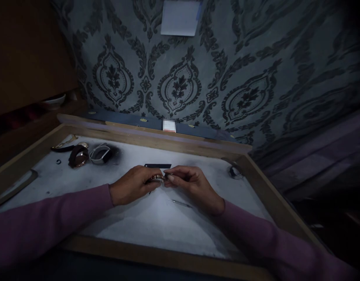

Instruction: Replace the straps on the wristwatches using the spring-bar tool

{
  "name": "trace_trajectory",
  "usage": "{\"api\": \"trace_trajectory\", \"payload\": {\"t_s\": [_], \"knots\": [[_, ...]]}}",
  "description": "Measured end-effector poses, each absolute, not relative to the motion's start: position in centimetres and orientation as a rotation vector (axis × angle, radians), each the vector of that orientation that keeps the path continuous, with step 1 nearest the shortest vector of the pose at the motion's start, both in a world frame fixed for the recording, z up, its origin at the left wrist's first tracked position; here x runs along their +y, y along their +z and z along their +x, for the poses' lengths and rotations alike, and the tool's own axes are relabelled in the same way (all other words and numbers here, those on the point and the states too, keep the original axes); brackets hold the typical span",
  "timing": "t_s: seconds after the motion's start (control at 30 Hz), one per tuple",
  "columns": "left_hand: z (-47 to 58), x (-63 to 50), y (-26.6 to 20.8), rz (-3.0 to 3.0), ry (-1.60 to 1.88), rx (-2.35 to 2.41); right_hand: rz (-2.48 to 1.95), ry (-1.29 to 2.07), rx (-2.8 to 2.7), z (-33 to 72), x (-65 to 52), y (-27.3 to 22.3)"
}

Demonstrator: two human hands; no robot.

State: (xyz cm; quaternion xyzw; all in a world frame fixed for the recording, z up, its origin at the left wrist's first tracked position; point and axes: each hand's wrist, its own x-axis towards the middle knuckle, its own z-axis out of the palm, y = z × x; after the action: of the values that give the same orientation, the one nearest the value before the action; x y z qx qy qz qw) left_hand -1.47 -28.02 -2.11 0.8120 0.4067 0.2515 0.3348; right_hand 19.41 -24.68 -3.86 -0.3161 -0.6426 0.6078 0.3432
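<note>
Near the middle of the white work surface (133, 226), my left hand (128, 185) grips a rose-gold watch (156, 178) between thumb and fingers. My right hand (194, 185) meets it at the watch's right edge, thumb and fingertips pinching a small dark piece (167, 175), possibly strap; its kind is unclear. Just beyond the hands lies a flat black watch strap (158, 166). A slim metal tool (180, 203) rests below my right hand.
Several watches, among them a brown-strapped one (78, 156) and a grey-strapped one (100, 154), lie at the back left. Another dark watch (235, 172) sits at the right. A raised wooden rim (168, 138) borders the surface, and a curved piece (17, 187) lies far left.
</note>
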Motion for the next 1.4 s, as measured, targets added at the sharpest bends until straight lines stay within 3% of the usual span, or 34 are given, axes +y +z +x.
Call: {"api": "trace_trajectory", "payload": {"t_s": [1.4], "knots": [[-1.49, -27.98, -1.89, 2.162, 0.663, 1.065, -0.831, 1.516, -1.766, 19.45, -24.75, -3.85]]}}
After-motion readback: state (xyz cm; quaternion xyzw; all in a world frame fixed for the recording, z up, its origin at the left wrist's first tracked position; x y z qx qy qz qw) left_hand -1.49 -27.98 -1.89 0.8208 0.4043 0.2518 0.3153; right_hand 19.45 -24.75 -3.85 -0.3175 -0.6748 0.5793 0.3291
